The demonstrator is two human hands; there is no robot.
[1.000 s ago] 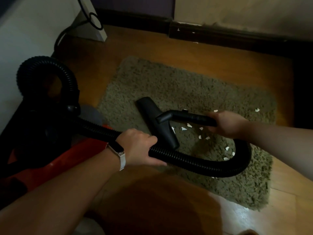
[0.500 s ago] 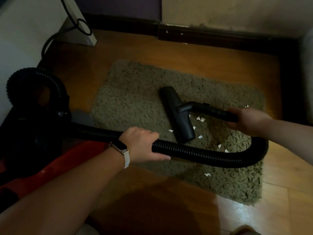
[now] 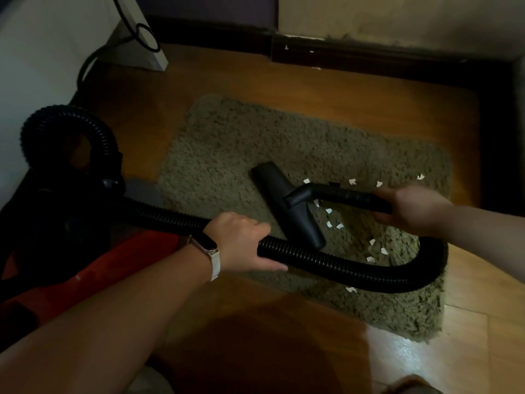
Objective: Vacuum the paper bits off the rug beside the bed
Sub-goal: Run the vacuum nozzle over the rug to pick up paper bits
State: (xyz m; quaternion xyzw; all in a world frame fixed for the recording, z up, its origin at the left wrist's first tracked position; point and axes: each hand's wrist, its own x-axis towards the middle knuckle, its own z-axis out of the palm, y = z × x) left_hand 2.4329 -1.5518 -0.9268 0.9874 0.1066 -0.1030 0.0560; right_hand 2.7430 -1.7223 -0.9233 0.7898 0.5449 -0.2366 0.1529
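Note:
A shaggy olive rug (image 3: 233,155) lies on the wooden floor. Several white paper bits (image 3: 329,223) are scattered on its right half. The black vacuum nozzle (image 3: 287,203) rests on the rug, just left of the bits. My right hand (image 3: 412,209) grips the black wand handle (image 3: 349,196) behind the nozzle. My left hand (image 3: 241,240), with a watch on the wrist, holds the ribbed black hose (image 3: 355,271), which curves around the rug's near right corner.
The red and black vacuum body (image 3: 56,251) sits at the left, its hose looping above it. A white furniture piece (image 3: 34,66) with a black cable stands at the far left. A dark baseboard (image 3: 369,61) runs along the back wall.
The nozzle swept right over the rug, then back a little toward the left. More bits show to the right of the nozzle. Both hands kept their grips.

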